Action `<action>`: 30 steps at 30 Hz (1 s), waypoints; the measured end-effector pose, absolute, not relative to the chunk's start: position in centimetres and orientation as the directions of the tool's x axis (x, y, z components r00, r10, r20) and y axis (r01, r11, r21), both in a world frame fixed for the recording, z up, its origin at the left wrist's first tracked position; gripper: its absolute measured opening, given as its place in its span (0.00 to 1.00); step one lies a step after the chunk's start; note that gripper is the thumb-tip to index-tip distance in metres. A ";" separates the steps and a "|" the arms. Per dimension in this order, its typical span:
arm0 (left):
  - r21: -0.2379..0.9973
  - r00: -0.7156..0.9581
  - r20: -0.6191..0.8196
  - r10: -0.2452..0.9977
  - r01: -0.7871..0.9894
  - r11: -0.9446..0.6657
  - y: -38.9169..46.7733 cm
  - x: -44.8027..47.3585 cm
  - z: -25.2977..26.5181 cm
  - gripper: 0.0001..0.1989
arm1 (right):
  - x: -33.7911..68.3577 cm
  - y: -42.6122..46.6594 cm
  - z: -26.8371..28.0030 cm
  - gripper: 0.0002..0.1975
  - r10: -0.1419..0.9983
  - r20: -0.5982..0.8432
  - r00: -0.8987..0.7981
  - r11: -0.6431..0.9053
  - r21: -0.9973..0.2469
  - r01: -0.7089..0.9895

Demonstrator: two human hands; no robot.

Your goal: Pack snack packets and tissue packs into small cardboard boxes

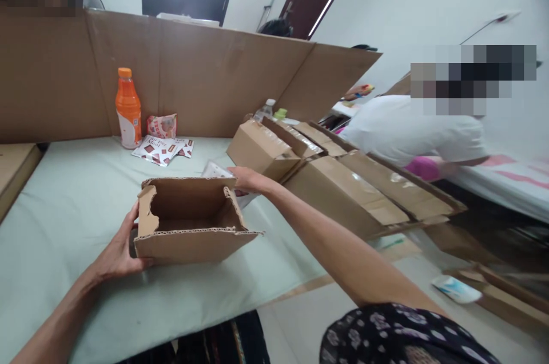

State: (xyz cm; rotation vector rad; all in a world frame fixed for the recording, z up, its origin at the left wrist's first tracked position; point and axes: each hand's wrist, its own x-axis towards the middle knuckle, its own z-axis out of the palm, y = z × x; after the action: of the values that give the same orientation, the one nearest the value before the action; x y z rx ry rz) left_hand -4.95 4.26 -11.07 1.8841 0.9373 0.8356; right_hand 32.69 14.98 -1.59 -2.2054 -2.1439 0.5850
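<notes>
Left grip: carton clasped at left end by left hand.
Right grip: closure cannot be told; right hand placed at far right corner, by pale packet.
Carton: held mouth-up over green cloth.
Beyond: orange bottle, printed sachets.
Risk: carton could be tipped by uneven pull.
</notes>
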 end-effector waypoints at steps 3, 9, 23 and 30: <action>0.906 0.502 0.177 0.847 0.253 -0.339 4.0 -4.8 -10.7 0.65 | 33.8 14.1 -0.3 0.04 0.996 -0.085 0.036 -0.066 -0.390 0.919; 0.916 0.515 0.170 0.840 0.232 -0.327 3.8 -4.8 -10.5 0.64 | 35.9 8.5 5.4 0.20 0.904 0.383 0.193 0.202 -0.777 0.596; 0.896 0.509 0.219 0.832 0.233 -0.379 3.7 -4.7 -10.8 0.64 | 27.8 3.4 6.6 0.16 0.923 0.159 -0.349 0.374 -0.574 0.728; 0.905 0.511 0.241 0.825 0.189 -0.381 3.9 -4.7 -11.1 0.64 | 23.5 3.7 8.9 0.05 0.898 -0.199 -0.392 0.414 0.079 0.907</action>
State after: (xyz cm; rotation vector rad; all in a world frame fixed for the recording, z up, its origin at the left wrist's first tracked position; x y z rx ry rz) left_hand -4.66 3.90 -11.09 1.8588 0.8404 0.8941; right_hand 23.55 3.70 8.92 -1.8247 -2.8124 0.0708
